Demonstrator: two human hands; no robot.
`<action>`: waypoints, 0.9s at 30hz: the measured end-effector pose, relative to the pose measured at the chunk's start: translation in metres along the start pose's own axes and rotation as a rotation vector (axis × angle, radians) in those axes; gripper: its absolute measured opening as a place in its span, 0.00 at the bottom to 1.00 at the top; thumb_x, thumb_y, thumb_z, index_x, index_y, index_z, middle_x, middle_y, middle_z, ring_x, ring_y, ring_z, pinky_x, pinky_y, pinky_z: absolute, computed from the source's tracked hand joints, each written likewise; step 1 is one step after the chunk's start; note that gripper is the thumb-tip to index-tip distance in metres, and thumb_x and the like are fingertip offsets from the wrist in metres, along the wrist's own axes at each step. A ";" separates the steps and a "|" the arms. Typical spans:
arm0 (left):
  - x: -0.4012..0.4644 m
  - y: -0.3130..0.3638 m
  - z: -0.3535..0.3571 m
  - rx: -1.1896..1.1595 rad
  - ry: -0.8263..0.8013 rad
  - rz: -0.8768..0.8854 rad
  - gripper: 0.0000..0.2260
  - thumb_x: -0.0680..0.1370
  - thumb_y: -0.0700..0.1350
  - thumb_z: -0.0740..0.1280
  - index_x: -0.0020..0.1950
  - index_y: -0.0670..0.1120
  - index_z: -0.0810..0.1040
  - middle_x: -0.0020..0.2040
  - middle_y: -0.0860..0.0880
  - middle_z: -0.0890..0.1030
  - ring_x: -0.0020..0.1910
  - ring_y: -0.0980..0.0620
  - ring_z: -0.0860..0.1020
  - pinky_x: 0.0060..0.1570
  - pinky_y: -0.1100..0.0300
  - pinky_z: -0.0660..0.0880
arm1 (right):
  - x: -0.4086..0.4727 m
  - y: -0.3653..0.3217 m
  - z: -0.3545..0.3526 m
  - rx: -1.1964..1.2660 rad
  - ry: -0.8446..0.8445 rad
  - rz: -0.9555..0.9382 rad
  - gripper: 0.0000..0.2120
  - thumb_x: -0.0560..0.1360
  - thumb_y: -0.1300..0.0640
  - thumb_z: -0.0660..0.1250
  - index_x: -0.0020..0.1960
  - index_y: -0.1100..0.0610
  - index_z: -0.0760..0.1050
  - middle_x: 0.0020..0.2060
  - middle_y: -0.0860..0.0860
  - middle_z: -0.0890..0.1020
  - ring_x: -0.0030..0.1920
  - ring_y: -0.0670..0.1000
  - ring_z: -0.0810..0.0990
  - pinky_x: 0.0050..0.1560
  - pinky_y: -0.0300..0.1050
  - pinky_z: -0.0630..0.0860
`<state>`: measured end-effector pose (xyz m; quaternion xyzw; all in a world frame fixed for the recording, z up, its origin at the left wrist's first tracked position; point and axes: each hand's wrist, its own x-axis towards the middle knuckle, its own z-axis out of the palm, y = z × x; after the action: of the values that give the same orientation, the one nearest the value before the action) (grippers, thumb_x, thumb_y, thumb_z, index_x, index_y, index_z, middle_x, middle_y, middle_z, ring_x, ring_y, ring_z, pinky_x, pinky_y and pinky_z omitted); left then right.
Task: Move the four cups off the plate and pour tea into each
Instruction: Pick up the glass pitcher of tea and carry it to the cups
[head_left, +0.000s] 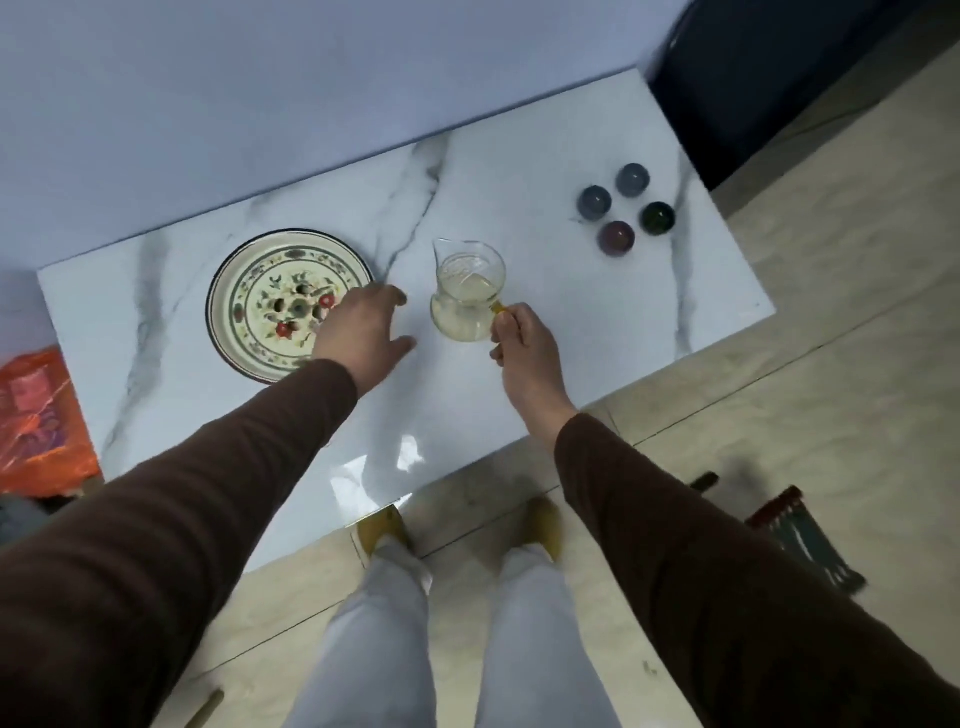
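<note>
Standing at a marble-topped table (467, 426), a person pinched the amber handle of a glass pitcher (466, 292) of pale tea with the right hand (519, 340), while the left hand (363, 330) hovered with loose, empty fingers over the edge of the flowered plate (260, 306). The pitcher looked fragile, smooth and liquid-heavy, best carried by its handle. Farther off, four cups (626, 208) clustered on the table's right end.
</note>
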<state>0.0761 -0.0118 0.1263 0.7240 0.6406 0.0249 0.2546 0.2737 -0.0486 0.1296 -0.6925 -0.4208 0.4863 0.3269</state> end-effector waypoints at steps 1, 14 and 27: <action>0.000 0.016 0.003 0.000 0.000 0.006 0.22 0.73 0.48 0.73 0.66 0.44 0.75 0.62 0.42 0.77 0.63 0.40 0.73 0.61 0.49 0.71 | -0.001 0.001 -0.018 -0.005 0.001 -0.005 0.12 0.83 0.54 0.56 0.47 0.61 0.71 0.38 0.49 0.74 0.37 0.47 0.74 0.42 0.46 0.72; 0.051 0.219 0.054 0.053 -0.044 0.029 0.23 0.75 0.48 0.71 0.68 0.45 0.73 0.62 0.44 0.77 0.62 0.42 0.73 0.60 0.49 0.72 | 0.039 0.042 -0.222 -0.063 -0.004 -0.068 0.14 0.82 0.49 0.55 0.46 0.58 0.70 0.37 0.47 0.74 0.36 0.47 0.73 0.37 0.44 0.69; 0.161 0.305 0.082 0.036 -0.083 0.009 0.24 0.74 0.48 0.72 0.68 0.45 0.73 0.63 0.45 0.76 0.63 0.43 0.73 0.57 0.50 0.73 | 0.138 0.042 -0.308 -0.060 -0.008 -0.016 0.14 0.84 0.50 0.54 0.50 0.58 0.72 0.40 0.49 0.77 0.39 0.46 0.75 0.38 0.33 0.71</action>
<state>0.4133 0.0968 0.1302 0.7317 0.6267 -0.0155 0.2677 0.6005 0.0440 0.1350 -0.6966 -0.4422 0.4736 0.3082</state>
